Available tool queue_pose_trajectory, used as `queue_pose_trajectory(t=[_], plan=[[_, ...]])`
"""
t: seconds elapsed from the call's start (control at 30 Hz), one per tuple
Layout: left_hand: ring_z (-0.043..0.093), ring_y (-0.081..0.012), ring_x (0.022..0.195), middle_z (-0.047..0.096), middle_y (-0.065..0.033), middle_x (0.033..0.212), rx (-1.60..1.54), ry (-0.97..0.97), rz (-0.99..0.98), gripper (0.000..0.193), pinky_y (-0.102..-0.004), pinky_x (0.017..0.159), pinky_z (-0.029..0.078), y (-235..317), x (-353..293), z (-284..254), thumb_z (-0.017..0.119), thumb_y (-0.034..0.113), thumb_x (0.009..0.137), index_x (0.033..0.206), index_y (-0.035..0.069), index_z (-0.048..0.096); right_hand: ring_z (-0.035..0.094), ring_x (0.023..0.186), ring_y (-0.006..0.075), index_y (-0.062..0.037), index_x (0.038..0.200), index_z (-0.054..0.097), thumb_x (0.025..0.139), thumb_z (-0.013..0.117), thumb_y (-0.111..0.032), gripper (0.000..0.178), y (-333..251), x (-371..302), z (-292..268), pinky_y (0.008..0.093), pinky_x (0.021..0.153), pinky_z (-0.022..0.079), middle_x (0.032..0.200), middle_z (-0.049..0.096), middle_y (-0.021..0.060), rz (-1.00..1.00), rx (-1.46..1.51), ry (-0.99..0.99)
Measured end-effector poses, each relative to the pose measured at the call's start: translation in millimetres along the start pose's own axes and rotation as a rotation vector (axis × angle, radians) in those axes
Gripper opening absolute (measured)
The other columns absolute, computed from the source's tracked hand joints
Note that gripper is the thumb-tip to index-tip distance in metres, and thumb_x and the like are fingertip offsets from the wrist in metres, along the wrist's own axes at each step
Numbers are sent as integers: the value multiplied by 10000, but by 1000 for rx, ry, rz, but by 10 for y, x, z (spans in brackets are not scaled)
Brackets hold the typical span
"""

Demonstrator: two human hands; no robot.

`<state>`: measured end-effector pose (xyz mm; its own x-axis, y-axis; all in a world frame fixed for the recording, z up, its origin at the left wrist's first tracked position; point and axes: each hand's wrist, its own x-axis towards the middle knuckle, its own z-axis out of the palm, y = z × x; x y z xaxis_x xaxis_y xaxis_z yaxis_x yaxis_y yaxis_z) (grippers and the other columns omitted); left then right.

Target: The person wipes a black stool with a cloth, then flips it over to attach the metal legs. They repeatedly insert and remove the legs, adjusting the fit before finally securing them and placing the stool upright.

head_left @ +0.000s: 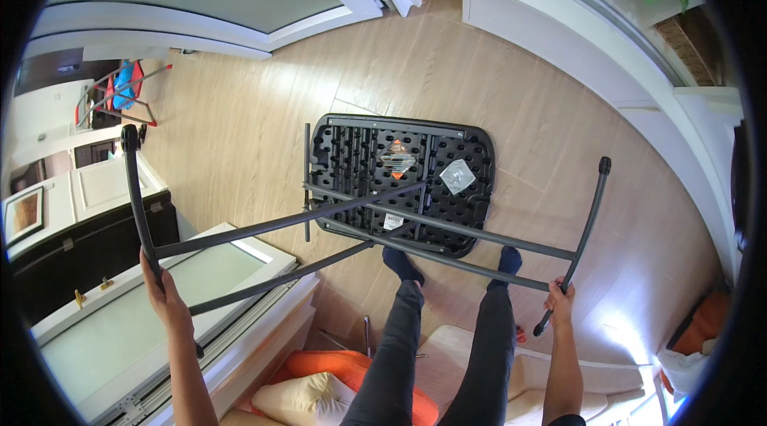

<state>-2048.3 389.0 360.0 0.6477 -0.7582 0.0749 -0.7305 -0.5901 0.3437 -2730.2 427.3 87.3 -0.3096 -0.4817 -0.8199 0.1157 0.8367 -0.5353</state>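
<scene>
A black plastic folding table (403,178) lies upside down on the floor ahead of my feet, its ribbed underside facing up. Grey metal legs (383,205) rise from it, crossing each other and spreading toward both sides. At the left, my left hand (164,294) is closed round the end bar of one leg frame, below its upper black cap. My right hand (560,302) grips the end bar of the other frame, near its lower end. Several stickers, such as a silver diamond-shaped label (457,177), are on the underside.
Behind me sit a sofa (551,382) and an orange cushion (399,394). A glass-panelled door (232,274) stands at the left. White cabinets (551,42) curve along the right. A red-framed folding rack (120,94) is far left; wood-look floor (543,138) surrounds the table.
</scene>
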Motion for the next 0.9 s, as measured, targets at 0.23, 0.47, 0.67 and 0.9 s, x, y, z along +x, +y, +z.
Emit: queue_pose_trajectory(t=[0.23,0.47,0.67,0.9], plan=[[443,-61,543,476,-34,819,-249,-233,-248,627,-196,447,383,1132,-710,-459,439,-17,855,1448,89,264,333,336,63,-120,884,477,825,672,-187,214,-408,-524,-360,237,333,360,480,368,-45,-63,-60,81],[590,-139,621,576,-111,877,-765,-1006,-40,870,-271,519,510,1935,-1501,-459,545,-9,858,1482,191,-28,333,331,60,-119,883,476,851,651,-217,203,-723,-930,-815,240,324,361,472,359,-51,-119,-79,127],[502,-118,705,523,-105,967,-1021,-971,29,779,-249,590,443,2714,-2131,2,531,-22,865,1473,158,80,342,335,57,-114,887,475,871,632,-229,196,-1053,-1290,-836,239,327,372,476,360,-47,-135,-81,103],[514,-150,863,511,-102,1017,-1147,-813,112,668,-248,776,439,3547,-2768,420,569,-6,860,1439,13,237,356,330,62,-103,879,473,866,629,-201,184,-1153,-1523,-997,237,331,391,478,384,-38,-206,-82,62]])
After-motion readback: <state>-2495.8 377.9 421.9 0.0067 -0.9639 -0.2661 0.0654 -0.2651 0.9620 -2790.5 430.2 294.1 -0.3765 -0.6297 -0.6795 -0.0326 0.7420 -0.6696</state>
